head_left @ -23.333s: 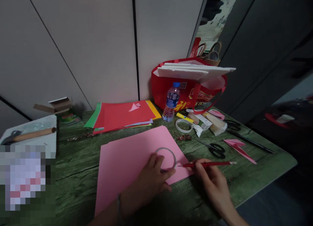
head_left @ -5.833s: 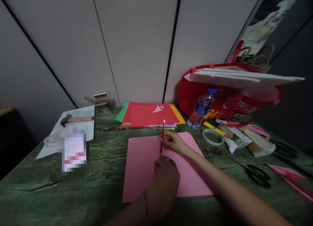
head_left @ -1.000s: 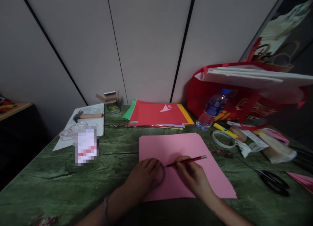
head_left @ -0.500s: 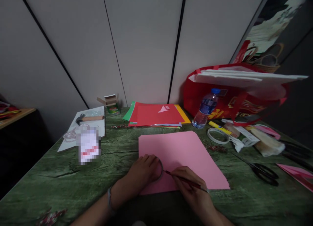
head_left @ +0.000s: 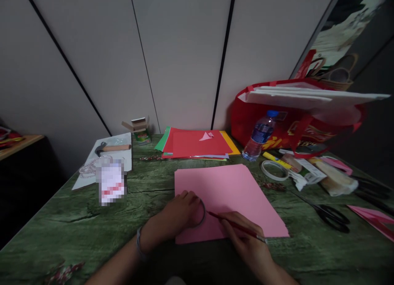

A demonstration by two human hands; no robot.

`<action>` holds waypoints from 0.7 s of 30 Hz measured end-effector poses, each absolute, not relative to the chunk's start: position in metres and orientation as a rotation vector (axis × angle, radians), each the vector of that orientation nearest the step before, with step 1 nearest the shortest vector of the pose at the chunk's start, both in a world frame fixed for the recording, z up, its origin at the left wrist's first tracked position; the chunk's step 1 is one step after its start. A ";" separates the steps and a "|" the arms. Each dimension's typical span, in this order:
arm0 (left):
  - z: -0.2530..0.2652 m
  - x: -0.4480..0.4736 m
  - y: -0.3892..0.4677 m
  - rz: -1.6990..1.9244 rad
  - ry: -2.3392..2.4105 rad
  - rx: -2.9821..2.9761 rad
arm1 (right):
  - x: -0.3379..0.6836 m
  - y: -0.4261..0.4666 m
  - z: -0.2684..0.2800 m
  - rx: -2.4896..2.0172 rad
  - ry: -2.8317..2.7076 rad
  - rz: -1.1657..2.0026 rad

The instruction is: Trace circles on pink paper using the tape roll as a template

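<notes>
Pink paper (head_left: 237,190), head view: stacked on green table (head_left: 76,240). Ring (head_left: 204,214): near left side of paper, earlier near right; left hand (head_left: 181,211) over it, finger grip hidden. Pencil (head_left: 246,231): slanted, earlier upright; pinched by right hand (head_left: 254,250), tip just beside ring.

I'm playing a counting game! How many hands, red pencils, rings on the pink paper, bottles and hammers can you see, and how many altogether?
Hands: 2 (left hand, right hand)
Red pencil: 1
Ring on the pink paper: 1
Bottle: 1
Hammer: 1
Total: 6
</notes>
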State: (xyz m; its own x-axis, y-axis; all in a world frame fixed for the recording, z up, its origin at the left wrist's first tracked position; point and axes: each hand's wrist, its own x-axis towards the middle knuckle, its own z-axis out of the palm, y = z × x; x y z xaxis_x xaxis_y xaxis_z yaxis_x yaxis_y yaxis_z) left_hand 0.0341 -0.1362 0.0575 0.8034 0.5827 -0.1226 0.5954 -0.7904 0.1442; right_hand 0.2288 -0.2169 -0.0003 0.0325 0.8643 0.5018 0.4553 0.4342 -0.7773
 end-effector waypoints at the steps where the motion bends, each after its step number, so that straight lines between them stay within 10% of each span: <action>1: 0.058 0.036 -0.136 -0.138 0.935 2.807 | 0.229 -0.216 -0.001 -1.176 -1.611 0.453; 21: 0.052 0.048 -0.128 -0.274 0.962 2.896 | 0.221 -0.238 -0.023 -1.004 -2.019 0.061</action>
